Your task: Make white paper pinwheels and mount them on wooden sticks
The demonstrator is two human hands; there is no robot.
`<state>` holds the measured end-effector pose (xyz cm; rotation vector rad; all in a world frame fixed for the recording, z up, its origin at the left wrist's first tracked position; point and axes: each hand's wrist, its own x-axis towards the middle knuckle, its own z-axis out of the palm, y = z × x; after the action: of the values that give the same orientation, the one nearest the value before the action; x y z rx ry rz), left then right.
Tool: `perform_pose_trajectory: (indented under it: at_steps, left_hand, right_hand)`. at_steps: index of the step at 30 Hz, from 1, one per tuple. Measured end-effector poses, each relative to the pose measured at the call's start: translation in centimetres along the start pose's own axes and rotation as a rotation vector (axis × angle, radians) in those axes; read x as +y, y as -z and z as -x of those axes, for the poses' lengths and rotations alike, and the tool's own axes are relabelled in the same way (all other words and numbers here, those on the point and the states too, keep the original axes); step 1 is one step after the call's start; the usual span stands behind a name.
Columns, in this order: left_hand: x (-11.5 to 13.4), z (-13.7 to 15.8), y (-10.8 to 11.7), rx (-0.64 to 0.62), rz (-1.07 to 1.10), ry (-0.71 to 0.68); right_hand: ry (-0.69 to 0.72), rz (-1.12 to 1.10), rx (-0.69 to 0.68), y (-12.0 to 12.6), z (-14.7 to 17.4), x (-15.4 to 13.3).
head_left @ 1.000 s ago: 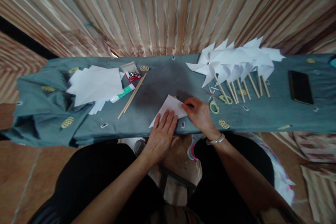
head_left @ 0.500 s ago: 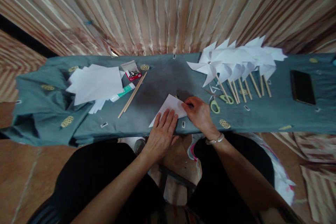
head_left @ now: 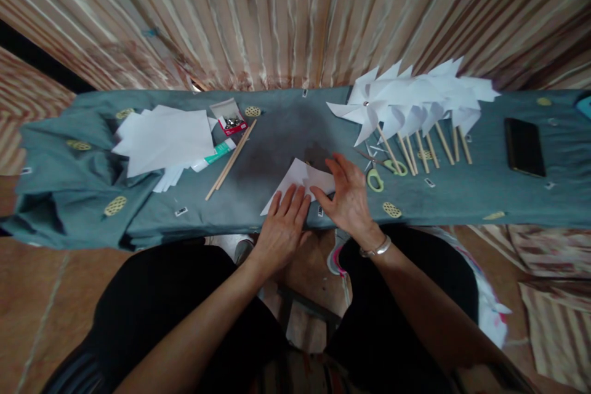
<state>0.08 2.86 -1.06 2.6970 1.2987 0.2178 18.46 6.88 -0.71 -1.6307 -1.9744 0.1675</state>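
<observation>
A folded white sheet of paper [head_left: 295,175], triangular in outline, lies near the front edge of the cloth-covered table [head_left: 286,129]. My left hand [head_left: 286,221] rests flat across its lower edge, fingers stretched out. At the paper's right side is my right hand [head_left: 348,197], thumb and fingers spread apart; the thumb reaches over the paper, and whether it touches is hard to tell. Green-handled scissors [head_left: 375,178] lie just right of this hand. Beyond them, several white paper pinwheels [head_left: 410,98] on wooden sticks lie in an overlapping row.
To the left are a stack of white paper [head_left: 166,138], a glue tube [head_left: 215,155], two wooden sticks [head_left: 231,160] and an open red-and-white box [head_left: 229,117] of small metal pieces. A dark phone [head_left: 525,146] lies far right. A striped curtain [head_left: 277,18] hangs behind the table.
My right hand has gone from a pinch at the paper's right corner to spread fingers, its thumb shifting left over the paper. My left hand keeps pressing the sheet.
</observation>
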Motion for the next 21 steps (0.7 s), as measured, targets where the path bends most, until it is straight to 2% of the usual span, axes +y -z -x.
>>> perform_pose_trajectory:
  at_steps: [10,21]
  left_hand:
    - [-0.1,0.0,-0.2,0.0,-0.003,-0.003]
    - [-0.3,-0.1,0.1,0.028,0.022,-0.025]
  right_hand:
    - [0.008,0.019,-0.013,-0.5,1.8,-0.7]
    - [-0.084,0.052,0.029,1.0,2.3,3.3]
